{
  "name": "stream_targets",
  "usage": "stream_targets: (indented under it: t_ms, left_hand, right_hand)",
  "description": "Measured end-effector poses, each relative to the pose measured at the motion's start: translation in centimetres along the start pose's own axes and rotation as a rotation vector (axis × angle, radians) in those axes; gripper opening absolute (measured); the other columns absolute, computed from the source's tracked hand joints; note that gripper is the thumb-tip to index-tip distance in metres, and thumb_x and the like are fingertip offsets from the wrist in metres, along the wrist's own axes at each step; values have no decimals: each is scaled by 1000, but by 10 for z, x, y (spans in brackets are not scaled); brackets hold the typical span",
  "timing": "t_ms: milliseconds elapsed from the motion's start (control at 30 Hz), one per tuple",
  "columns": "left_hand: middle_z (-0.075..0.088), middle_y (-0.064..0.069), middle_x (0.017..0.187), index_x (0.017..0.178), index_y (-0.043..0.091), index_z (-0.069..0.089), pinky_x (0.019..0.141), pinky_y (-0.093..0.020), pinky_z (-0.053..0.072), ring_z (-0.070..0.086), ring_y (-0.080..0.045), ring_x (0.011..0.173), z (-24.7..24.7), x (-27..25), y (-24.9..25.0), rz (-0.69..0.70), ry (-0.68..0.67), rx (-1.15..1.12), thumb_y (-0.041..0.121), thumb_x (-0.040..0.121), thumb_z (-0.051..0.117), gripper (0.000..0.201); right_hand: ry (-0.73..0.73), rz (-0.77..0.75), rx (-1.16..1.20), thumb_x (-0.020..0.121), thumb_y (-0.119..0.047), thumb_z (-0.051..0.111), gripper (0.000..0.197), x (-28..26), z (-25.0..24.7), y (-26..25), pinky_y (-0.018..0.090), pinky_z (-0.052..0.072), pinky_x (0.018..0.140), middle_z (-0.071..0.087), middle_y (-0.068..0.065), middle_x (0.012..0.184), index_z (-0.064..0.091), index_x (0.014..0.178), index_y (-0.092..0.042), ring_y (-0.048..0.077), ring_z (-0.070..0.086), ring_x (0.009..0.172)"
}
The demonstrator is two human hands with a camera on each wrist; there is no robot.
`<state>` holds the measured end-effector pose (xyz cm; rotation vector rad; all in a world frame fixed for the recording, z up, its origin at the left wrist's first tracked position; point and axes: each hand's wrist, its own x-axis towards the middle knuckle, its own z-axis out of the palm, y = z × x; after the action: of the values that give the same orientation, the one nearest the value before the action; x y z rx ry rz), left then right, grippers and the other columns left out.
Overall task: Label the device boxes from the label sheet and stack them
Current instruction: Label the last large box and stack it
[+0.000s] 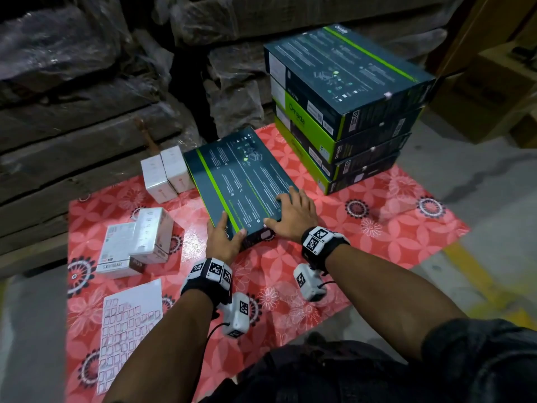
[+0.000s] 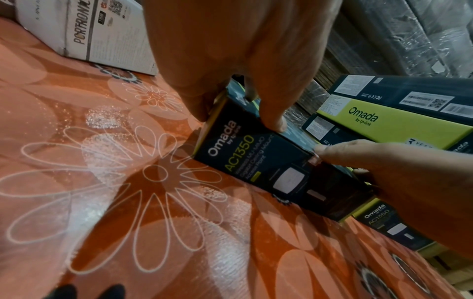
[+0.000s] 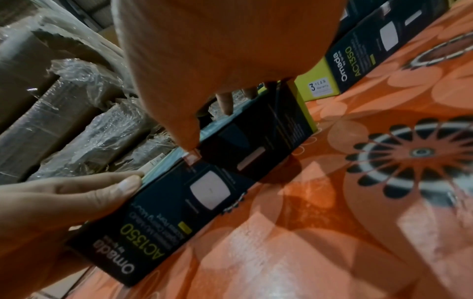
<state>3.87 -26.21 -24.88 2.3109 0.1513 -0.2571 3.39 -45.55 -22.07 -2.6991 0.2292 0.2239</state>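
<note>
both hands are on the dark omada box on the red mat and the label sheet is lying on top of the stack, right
Not quite. Both hands, left hand and right hand, are on the box, but the head view shows the label sheet lying on the mat, not on the stack.

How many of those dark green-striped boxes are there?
5: four in the stack at the mat's far right; one Omada box under both hands, mid-mat. Others may be hidden.
</note>
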Motion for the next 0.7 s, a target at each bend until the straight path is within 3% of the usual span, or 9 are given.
stream_targets:
  t_ms: [167, 500, 600, 700]
  left_hand:
    - [19, -16, 158, 151, 21, 28, 114, -48, 31, 30, -31, 142, 0, -1, 1, -10, 3, -1, 37, 88, 68, 77]
    - [20, -16, 157, 151, 20, 29, 115, -43, 28, 28, -31, 143, -4, -6, 9, -52, -11, -35, 31, 87, 69, 76]
    - [30, -18, 150, 147, 12, 33, 109, -36, 32, 36, -32, 135, -7, -2, 22, -113, -10, -54, 24, 84, 74, 76]
    - [32, -18, 143, 142, 13, 33, 102, -35, 36, 42, -34, 126, -4, -3, 34, -184, -2, -45, 35, 81, 76, 78]
  right_hand:
    - [14, 14, 6, 84, -57, 61, 81, -1, 1, -5, 49, 6, 121, 10, 13, 164, 26, 151, -27, 35, 4, 151]
    - [-2, 11, 32, 84, -63, 60, 84, 0, 3, -3, 50, 5, 122, 6, 12, 165, 24, 152, -28, 33, 0, 152]
    - [-17, 32, 40, 84, -62, 61, 84, 0, 0, -4, 50, 4, 123, 5, 11, 165, 23, 152, -29, 33, -2, 152]
    - [-40, 22, 85, 90, -53, 57, 74, -1, -3, 0, 46, 0, 122, 4, 8, 166, 25, 153, -30, 29, -4, 152]
